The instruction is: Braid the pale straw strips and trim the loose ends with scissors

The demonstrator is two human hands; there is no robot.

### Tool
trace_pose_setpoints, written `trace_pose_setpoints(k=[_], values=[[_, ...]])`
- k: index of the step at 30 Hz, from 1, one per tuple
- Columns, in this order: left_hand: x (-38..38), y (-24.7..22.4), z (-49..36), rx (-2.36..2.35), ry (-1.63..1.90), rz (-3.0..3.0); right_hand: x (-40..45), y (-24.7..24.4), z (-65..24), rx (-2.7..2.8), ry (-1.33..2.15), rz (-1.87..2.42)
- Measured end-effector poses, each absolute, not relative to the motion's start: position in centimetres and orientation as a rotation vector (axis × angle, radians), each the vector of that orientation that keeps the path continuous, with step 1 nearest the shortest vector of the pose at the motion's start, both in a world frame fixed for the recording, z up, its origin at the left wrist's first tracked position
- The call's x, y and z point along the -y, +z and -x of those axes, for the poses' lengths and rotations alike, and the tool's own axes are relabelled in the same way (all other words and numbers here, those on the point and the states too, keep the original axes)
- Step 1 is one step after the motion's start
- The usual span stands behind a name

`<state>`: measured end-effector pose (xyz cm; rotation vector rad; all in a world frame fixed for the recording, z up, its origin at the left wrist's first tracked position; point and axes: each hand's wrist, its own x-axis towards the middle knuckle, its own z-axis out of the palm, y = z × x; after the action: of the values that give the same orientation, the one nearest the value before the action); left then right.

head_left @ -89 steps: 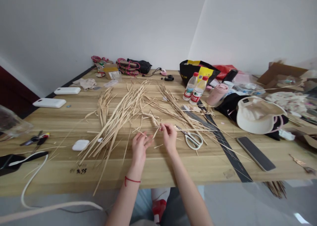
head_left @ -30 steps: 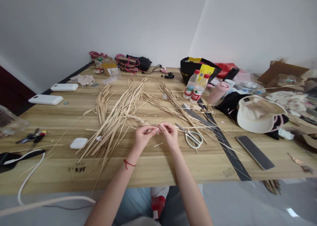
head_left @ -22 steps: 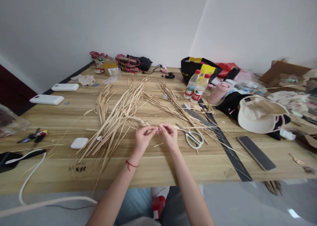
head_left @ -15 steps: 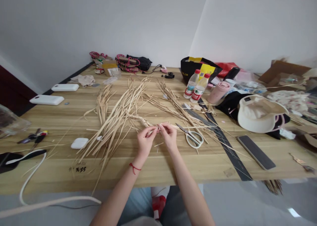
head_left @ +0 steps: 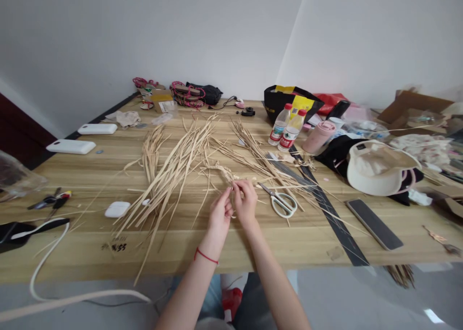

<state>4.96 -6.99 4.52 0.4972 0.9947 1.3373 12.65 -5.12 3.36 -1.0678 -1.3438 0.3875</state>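
Both hands meet above the wooden table, fingertips nearly touching at the near end of a braided straw piece [head_left: 224,171]. My left hand [head_left: 220,212] has its fingers curled and pinches the straw at that end. Beside it my right hand [head_left: 246,202] pinches the same end between thumb and forefinger. Loose straw strips [head_left: 181,158] lie in a large bundle to the left of the braid, and more strips [head_left: 255,151] fan out beyond it to the right. Scissors with pale handles [head_left: 284,204] rest just right of my right hand.
On the right are two water bottles [head_left: 278,127], a pink cup [head_left: 319,136], a cream cap [head_left: 379,168] and a phone [head_left: 374,224]. At left are a white earphone case [head_left: 117,209], white power banks [head_left: 71,146] and a cable [head_left: 47,265]. The table's front edge is near my forearms.
My left hand has shifted right and turned more upright, closer to my right hand. The braid has moved right and swung away from the left bundle.
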Motion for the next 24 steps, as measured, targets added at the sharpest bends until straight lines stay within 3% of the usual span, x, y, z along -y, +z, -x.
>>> trace_pose_setpoints(k=[5,9,12,18,24], values=[[7.1,4.5,-4.2,-1.044,1.307,-0.625,5.0,3.2,-13.0,1.435,0.335,1.086],[7.3,4.9,-2.9,-1.406,1.415,-1.352,4.8,2.8,-13.3,1.546,0.342,1.091],[6.8,5.8,-1.6,-1.545,1.264,-1.924,4.6,2.5,-13.3,1.609,0.368,1.083],[4.9,8.1,1.2,-1.376,0.896,-2.296,4.4,3.0,-13.7,1.660,0.472,1.029],[3.7,8.7,2.4,-1.210,0.822,-2.321,4.5,3.8,-14.3,1.673,0.556,0.985]])
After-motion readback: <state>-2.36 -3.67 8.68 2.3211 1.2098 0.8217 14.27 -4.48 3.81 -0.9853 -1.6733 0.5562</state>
